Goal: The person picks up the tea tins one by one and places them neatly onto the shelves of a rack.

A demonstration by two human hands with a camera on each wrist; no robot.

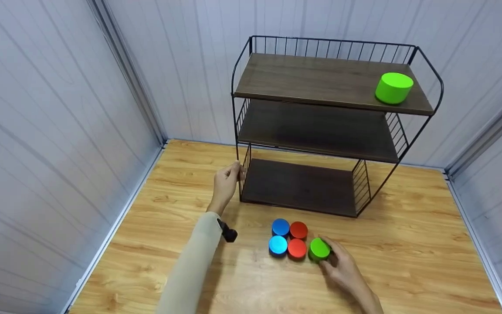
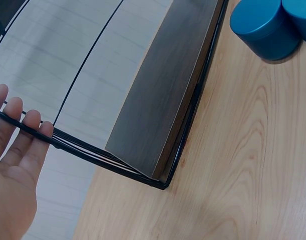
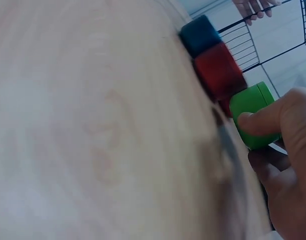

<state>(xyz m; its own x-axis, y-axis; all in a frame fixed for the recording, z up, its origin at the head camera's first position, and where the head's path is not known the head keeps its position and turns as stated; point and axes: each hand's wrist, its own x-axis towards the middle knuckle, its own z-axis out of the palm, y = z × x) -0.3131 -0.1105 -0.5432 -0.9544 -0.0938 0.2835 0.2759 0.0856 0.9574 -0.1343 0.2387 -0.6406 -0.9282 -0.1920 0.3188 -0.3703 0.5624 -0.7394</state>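
The green tin (image 1: pixel 319 249) is at the floor (image 1: pixel 442 244), just to the right of the nearer red tin (image 1: pixel 296 249), in front of the rack. It stands roughly upright with its lid facing up; being squat and round, it has no marked long axis, and the line through lid and base runs about vertical. Whether its base touches the floor, I cannot tell. The right hand (image 1: pixel 342 266) grips it from the right, thumb on the near side, fingers on the far side.

Beyond the nearer red tin stands a darker red tin (image 1: pixel 298 230), with two blue tins (image 1: pixel 278 245) to their left, all upright and close together. The left hand (image 1: pixel 225 183) holds the black side bar (image 2: pixel 82 153) of the three-tier rack (image 1: pixel 316 128), fingers curled around it. Another green tin (image 1: pixel 394 88) sits upright at the right of the top shelf (image 1: pixel 303 78).
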